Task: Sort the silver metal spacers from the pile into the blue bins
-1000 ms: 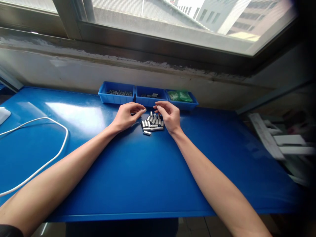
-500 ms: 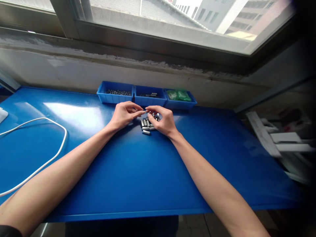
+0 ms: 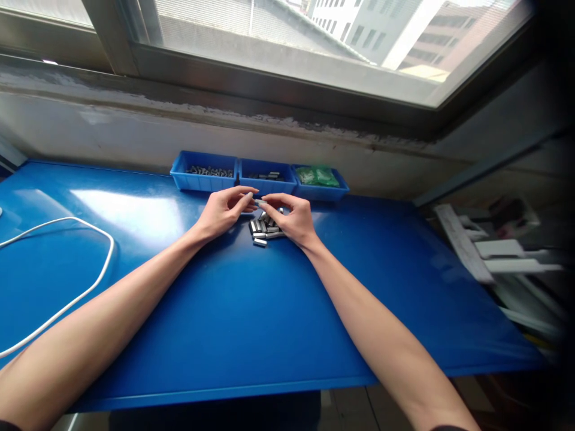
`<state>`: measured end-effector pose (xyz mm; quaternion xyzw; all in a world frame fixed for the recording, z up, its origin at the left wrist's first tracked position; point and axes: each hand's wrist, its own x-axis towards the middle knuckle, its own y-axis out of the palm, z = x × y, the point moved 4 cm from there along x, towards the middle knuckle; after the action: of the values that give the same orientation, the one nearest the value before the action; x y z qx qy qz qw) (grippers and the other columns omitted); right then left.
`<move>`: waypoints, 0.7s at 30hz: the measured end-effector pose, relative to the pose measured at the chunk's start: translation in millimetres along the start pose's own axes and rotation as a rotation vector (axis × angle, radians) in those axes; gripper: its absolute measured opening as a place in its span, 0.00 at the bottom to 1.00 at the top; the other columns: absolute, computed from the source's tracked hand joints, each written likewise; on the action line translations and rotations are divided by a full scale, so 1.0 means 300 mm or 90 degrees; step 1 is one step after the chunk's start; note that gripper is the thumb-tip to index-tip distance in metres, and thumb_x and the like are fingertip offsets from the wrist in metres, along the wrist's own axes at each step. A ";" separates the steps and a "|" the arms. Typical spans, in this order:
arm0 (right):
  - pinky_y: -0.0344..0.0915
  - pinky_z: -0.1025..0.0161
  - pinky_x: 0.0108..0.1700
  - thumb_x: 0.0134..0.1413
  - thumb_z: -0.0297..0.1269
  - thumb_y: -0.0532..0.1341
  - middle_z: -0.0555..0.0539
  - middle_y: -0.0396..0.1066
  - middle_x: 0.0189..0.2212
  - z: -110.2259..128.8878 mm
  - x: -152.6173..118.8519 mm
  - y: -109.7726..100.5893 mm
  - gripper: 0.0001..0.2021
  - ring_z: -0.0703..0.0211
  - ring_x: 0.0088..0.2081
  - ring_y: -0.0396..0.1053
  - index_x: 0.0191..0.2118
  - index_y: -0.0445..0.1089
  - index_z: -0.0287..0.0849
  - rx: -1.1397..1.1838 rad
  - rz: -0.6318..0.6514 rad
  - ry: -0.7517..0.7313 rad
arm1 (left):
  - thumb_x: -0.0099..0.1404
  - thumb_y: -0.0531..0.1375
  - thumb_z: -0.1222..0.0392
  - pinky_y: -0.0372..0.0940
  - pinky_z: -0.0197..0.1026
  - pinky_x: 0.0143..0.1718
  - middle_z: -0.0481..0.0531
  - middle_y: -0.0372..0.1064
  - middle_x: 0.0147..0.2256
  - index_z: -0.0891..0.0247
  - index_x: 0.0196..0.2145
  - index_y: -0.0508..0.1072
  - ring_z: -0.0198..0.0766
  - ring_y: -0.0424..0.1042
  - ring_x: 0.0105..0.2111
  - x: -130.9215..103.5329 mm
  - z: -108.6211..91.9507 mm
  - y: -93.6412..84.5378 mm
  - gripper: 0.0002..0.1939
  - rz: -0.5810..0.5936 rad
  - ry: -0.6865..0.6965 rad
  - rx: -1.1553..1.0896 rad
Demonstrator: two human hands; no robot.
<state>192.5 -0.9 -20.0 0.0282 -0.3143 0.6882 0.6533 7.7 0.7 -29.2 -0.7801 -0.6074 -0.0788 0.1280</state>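
A small silver-grey metal piece sits between my two hands, pinched by the thumb and fingers of my right hand. My left hand meets it from the other side, its fingers bent and its thumb drawn back; whatever lies in its fingertips is too small to make out. Just below the hands, a pile of short metal bars, like hex standoffs, lies on the blue table. One loose bar rests at the pile's near side. My right hand hides part of the pile.
Behind my hands stand three blue bins: one with small metal parts, one with dark bars, one with green plastic bags. A white cable curves over the table's left. White objects stand beyond its right edge. A window rises behind.
The view has shifted slightly. My left thumb has drawn back from the small metal piece, so more of it shows between the hands. The pile looks the same.
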 end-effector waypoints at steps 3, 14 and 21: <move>0.77 0.57 0.43 0.51 0.51 0.71 0.46 0.81 0.34 -0.023 0.035 -0.028 0.16 0.53 0.36 0.80 0.38 0.78 0.45 0.074 -0.124 0.058 | 0.69 0.62 0.46 0.73 0.45 0.51 0.59 0.81 0.44 0.65 0.48 0.80 0.46 0.80 0.44 0.001 -0.020 0.008 0.21 0.021 0.064 0.156; 0.79 0.56 0.47 0.51 0.50 0.71 0.44 0.82 0.37 -0.116 0.092 -0.026 0.17 0.51 0.42 0.82 0.38 0.73 0.42 0.257 -0.236 0.215 | 0.70 0.60 0.49 0.62 0.55 0.64 0.59 0.72 0.59 0.58 0.54 0.79 0.52 0.67 0.62 -0.032 -0.022 0.075 0.19 0.245 0.259 0.442; 0.78 0.56 0.46 0.55 0.47 0.68 0.44 0.81 0.36 -0.088 0.039 -0.047 0.13 0.52 0.39 0.81 0.38 0.76 0.42 0.137 -0.214 0.129 | 0.72 0.58 0.53 0.66 0.49 0.60 0.62 0.73 0.56 0.62 0.45 0.81 0.48 0.71 0.57 -0.029 -0.038 0.065 0.15 0.164 0.240 0.426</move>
<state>213.5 21.1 -30.4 0.0802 -0.1626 0.5984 0.7804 24.7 -15.2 -22.7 -0.7369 -0.4629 -0.0017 0.4927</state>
